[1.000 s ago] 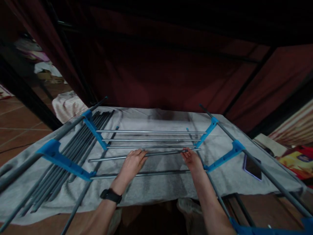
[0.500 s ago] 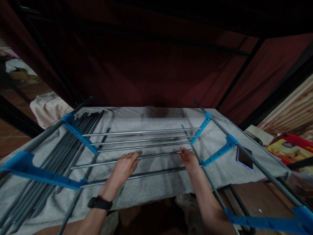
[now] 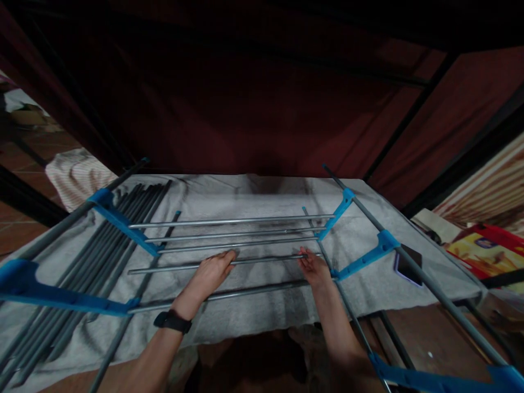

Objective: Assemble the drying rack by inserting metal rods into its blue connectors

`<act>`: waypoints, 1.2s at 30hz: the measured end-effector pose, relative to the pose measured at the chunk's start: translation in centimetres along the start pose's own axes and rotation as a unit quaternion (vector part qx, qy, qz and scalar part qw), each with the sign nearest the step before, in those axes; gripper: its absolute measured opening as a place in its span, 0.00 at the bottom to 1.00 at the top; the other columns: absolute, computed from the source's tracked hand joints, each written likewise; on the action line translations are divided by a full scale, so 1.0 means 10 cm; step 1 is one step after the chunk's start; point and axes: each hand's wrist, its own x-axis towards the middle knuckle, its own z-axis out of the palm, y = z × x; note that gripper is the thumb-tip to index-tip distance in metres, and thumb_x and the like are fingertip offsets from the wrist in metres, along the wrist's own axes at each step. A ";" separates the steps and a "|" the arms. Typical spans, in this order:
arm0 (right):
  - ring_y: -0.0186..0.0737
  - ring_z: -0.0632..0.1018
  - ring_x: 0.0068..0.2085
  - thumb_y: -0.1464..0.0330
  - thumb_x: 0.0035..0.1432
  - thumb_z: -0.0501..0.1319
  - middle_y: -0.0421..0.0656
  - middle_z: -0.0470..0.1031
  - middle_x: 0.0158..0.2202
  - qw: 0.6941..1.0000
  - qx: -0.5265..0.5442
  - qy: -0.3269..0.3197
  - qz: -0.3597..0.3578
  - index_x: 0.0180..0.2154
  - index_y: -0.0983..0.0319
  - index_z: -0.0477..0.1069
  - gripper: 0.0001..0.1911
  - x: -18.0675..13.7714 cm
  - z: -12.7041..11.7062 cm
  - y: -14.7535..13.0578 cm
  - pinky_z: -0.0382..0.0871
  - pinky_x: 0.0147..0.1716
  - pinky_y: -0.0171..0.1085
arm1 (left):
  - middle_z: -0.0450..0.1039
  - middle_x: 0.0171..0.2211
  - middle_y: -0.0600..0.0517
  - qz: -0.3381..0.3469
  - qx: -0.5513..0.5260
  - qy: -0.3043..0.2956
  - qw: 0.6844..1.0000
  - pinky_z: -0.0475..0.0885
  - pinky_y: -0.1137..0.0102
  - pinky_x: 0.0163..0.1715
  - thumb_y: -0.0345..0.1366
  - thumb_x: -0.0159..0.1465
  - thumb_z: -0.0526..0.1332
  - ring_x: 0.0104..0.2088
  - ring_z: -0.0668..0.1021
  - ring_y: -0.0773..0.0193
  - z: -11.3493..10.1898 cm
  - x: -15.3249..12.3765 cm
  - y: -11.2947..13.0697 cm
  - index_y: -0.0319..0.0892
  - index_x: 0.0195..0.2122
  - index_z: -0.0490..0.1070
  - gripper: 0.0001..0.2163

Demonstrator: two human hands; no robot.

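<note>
Both of my hands are on a loose grey metal tube [image 3: 266, 260] lying crosswise in a rack frame. My left hand [image 3: 215, 270], with a dark watch on the wrist, wraps its fingers over the tube near the middle. My right hand [image 3: 313, 265] pinches it near the right end. The tube's left end stands free between the left blue plastic brackets [image 3: 82, 303]. Its right end is close to the right blue bracket [image 3: 364, 257]. Other crossbars [image 3: 233, 221] span the frame behind, and one lower bar [image 3: 254, 291] runs in front.
Several dark grey tubes [image 3: 102, 256] lie in a bundle on the grey cloth [image 3: 254, 199] at left. A phone [image 3: 408, 266] rests on the cloth at right, beyond an upright. A red and yellow box [image 3: 487, 248] stands farther right. Dark red fabric [image 3: 262, 120] hangs behind.
The held tube's left end has moved slightly right and away from me. The left side of the frame appears a little farther left. Both hands keep their hold.
</note>
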 end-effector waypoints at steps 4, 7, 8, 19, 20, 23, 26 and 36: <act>0.32 0.80 0.31 0.77 0.57 0.60 0.38 0.79 0.29 1.000 -0.025 -0.003 0.009 0.31 0.60 0.69 0.07 -0.01 -0.04 -0.02 0.76 0.35 0.33 | 0.78 0.41 0.49 0.000 0.014 0.003 1.000 0.71 0.67 0.42 0.33 0.69 0.54 0.42 0.80 0.58 0.01 -0.04 0.11 0.44 0.48 0.69 0.09; 0.31 0.80 0.30 0.77 0.57 0.59 0.37 0.79 0.29 0.999 -0.045 -0.004 0.017 0.30 0.59 0.69 0.08 -0.01 -0.07 -0.06 0.76 0.35 0.32 | 0.78 0.44 0.46 0.019 0.016 0.039 0.999 0.71 0.65 0.46 0.37 0.70 0.54 0.45 0.79 0.57 0.04 -0.09 0.22 0.43 0.50 0.70 0.11; 0.31 0.80 0.31 0.78 0.57 0.58 0.37 0.78 0.29 0.999 -0.050 -0.004 0.020 0.30 0.59 0.69 0.08 0.00 -0.07 -0.08 0.76 0.36 0.32 | 0.78 0.43 0.46 0.021 0.018 0.048 0.998 0.70 0.65 0.47 0.37 0.71 0.53 0.45 0.79 0.57 0.05 -0.11 0.25 0.42 0.49 0.71 0.11; 0.31 0.78 0.30 0.81 0.56 0.55 0.37 0.76 0.31 0.995 -0.092 0.028 0.018 0.32 0.59 0.68 0.11 0.16 -0.21 -0.14 0.77 0.31 0.32 | 0.77 0.42 0.47 0.041 0.059 0.036 0.997 0.69 0.66 0.48 0.27 0.67 0.55 0.43 0.78 0.60 0.18 -0.13 0.27 0.43 0.45 0.74 0.10; 0.31 0.78 0.30 0.81 0.56 0.54 0.37 0.76 0.31 0.995 -0.093 0.033 0.017 0.33 0.59 0.68 0.12 0.17 -0.21 -0.15 0.77 0.31 0.32 | 0.77 0.42 0.47 0.042 0.063 0.034 0.997 0.69 0.66 0.47 0.25 0.66 0.55 0.43 0.78 0.61 0.19 -0.13 0.26 0.43 0.45 0.74 0.12; 0.30 0.78 0.30 0.82 0.57 0.51 0.38 0.76 0.33 0.994 -0.094 0.051 0.018 0.33 0.59 0.66 0.13 0.19 -0.22 -0.17 0.76 0.29 0.32 | 0.77 0.42 0.47 0.041 0.072 0.025 0.996 0.70 0.66 0.48 0.23 0.65 0.54 0.43 0.78 0.61 0.20 -0.12 0.24 0.42 0.44 0.74 0.13; 0.30 0.78 0.31 0.83 0.57 0.49 0.38 0.75 0.34 0.994 -0.090 0.061 0.020 0.33 0.59 0.66 0.15 0.21 -0.22 -0.17 0.76 0.29 0.32 | 0.76 0.43 0.46 0.037 0.075 0.021 0.996 0.70 0.65 0.48 0.22 0.66 0.53 0.43 0.78 0.61 0.19 -0.10 0.25 0.41 0.44 0.74 0.14; 0.30 0.78 0.30 0.81 0.59 0.52 0.37 0.74 0.32 0.994 -0.089 0.066 0.012 0.31 0.60 0.67 0.12 0.15 -0.15 -0.17 0.77 0.28 0.31 | 0.76 0.46 0.46 0.028 0.081 0.029 0.996 0.71 0.64 0.48 0.23 0.67 0.51 0.45 0.78 0.59 0.15 -0.16 0.26 0.42 0.48 0.73 0.15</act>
